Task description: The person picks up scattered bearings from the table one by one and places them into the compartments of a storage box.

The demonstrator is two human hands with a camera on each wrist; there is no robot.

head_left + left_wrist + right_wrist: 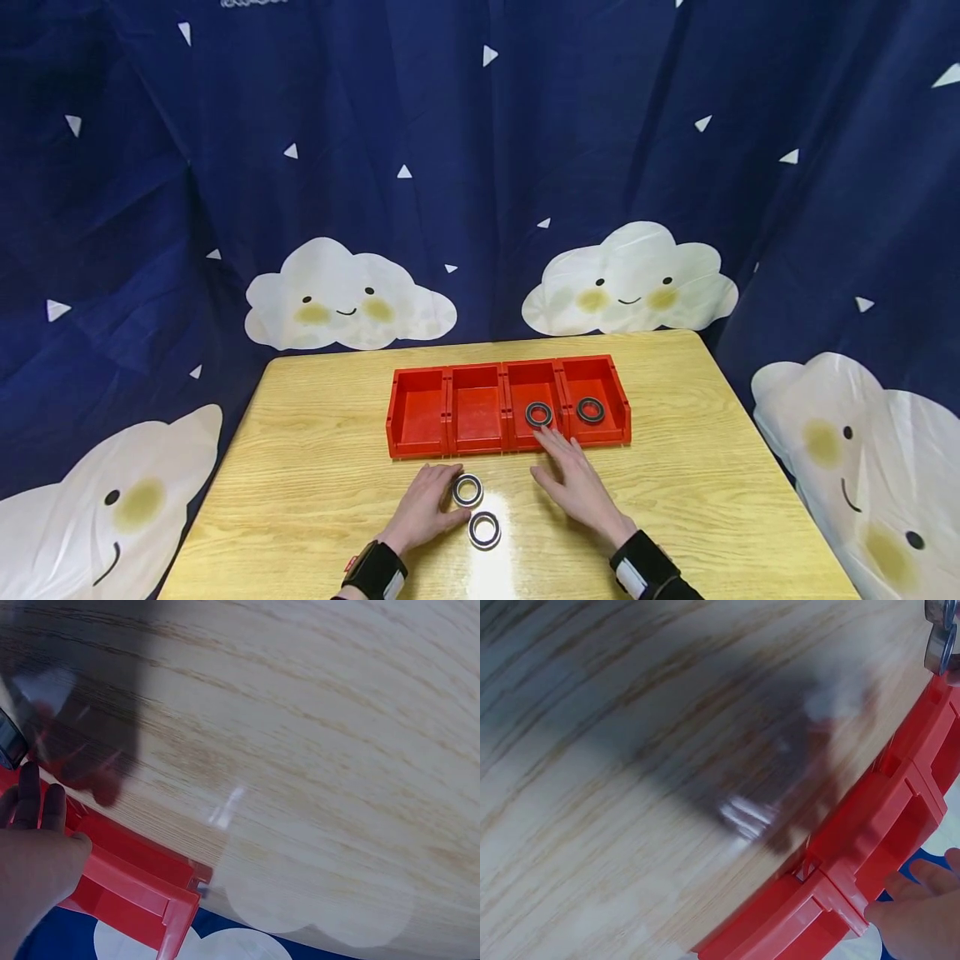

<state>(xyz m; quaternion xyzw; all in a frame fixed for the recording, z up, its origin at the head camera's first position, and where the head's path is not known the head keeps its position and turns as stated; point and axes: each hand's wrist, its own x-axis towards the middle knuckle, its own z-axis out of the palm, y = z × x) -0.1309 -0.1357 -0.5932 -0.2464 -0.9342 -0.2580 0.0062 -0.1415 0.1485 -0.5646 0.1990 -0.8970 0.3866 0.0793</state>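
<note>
Your left hand sits part-spread beside the farther black-and-silver metal ring, grip unclear, right hand loose, empty: likely pickup step, next needs a pinch.

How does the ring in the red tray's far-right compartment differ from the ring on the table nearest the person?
The tray ring lies in a red compartment; the table ring lies on the table. The tray ring is alone there; the table ring has another ring right beside it. The tray ring looks mostly dark; the table ring shows brighter silver edges. Both are round with an open middle.
</note>
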